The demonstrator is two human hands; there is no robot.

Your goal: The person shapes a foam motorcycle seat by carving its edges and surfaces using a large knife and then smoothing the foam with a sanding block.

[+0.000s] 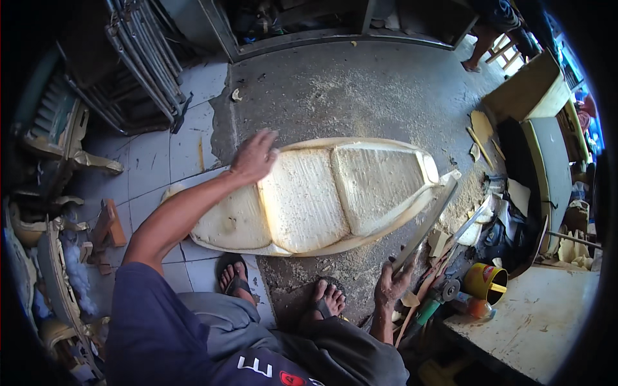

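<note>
A long, boat-shaped foam cushion [309, 196], cream-coloured with grooves dividing its top into sections, lies on the floor in front of me. Foam crumbs are scattered over its surface. My left hand [254, 157] is at its far edge, left of the middle, palm down with the fingers stretched out. To the right of the cushion, my right hand [394, 283] is closed round the near end of a long, flat, greyish blade [428, 222]. The far end of the blade reaches close to the cushion's right tip; whether they touch I cannot tell.
At right lie an angle grinder [438, 299], a yellow can [486, 283], scraps and a pale tabletop [534, 321]. Folded metal chairs [145, 58] stand at the upper left, carved furniture frames [61, 270] at left. Another person's leg [483, 45] shows at the far right.
</note>
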